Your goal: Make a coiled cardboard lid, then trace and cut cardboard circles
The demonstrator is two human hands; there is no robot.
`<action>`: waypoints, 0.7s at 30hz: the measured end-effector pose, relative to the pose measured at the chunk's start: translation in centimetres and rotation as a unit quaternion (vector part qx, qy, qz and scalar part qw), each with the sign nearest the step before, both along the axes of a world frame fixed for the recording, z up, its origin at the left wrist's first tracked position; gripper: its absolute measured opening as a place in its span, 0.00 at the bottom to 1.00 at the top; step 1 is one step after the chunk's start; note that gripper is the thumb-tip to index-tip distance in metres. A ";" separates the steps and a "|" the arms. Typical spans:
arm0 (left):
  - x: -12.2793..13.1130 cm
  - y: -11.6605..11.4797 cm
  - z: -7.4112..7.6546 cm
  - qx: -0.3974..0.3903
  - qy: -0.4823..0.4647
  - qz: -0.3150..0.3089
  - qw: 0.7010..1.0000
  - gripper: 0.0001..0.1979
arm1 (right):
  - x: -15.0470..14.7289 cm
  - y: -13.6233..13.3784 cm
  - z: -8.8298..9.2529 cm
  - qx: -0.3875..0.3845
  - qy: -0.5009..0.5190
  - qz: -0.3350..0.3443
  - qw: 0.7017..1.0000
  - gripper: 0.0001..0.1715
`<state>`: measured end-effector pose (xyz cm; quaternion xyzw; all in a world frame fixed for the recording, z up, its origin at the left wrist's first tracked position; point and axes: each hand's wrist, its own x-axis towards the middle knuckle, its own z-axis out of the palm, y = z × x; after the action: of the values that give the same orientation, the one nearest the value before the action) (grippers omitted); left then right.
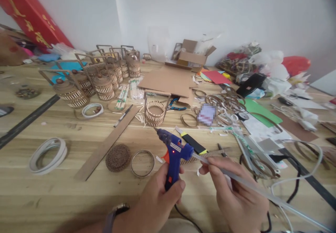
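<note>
1. The left hand [160, 191] is wrapped around the handle of a blue hot glue gun [173, 156], which it holds above the table [78, 198], near the middle of the near edge.
2. A small red light shows on the gun's side, and its nozzle points toward the far edge, slanting left.
3. The right hand [238, 198] pinches a translucent glue stick [278, 200] between thumb and fingers. The stick's front end meets the back of the gun; how deep it sits cannot be told. Its other end runs toward the near right corner.
4. Beyond the nozzle, a slatted basket [154, 121] with a tall handle stands upright and uncovered.
5. Left of the gun, a coiled brown disc [118, 157] lies just beside a thin ring [132, 169].
6. A yellow-and-black utility knife [193, 143] lies to the gun's right.
7. Toward the far left corner, lidded baskets [103, 87] with handles stand close together.
8. Near the far edge sits an open cardboard box [193, 58].
</note>
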<state>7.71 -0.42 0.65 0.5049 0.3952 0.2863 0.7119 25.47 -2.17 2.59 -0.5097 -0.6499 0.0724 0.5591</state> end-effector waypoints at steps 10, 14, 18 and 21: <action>-0.4 -1.3 -0.4 0.108 0.109 0.041 0.987 0.18 | -1.3 -0.3 -1.5 0.040 0.067 -0.012 0.997 0.15; -0.4 -1.7 -0.4 0.101 0.111 0.088 0.985 0.19 | -1.5 0.0 -1.2 0.019 0.111 -0.011 0.994 0.08; -0.5 -1.5 -0.2 0.095 0.112 0.039 0.988 0.21 | -1.4 0.0 -1.7 -0.020 0.194 0.002 0.981 0.03; -0.5 -1.1 -0.2 0.091 0.105 0.016 0.990 0.22 | -1.4 0.0 -2.2 -0.065 0.248 0.005 0.967 0.04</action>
<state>7.20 -1.47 0.42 0.5885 0.4484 0.2778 0.6127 24.05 -2.17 0.40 -0.5082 -0.4871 0.2415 0.6679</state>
